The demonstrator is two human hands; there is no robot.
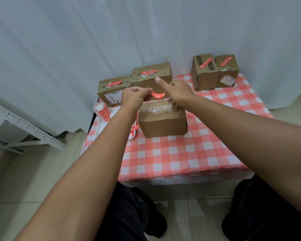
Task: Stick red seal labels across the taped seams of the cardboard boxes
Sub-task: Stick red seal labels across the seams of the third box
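Both hands hold one red seal label (157, 94) stretched in the air just above the near box (162, 121): the left hand (135, 96) pinches its left end, the right hand (176, 92) its other end (forefinger sticking out). This looks like the placing step; next, lower it squarely across the taped seam (161, 108) and press it flat.
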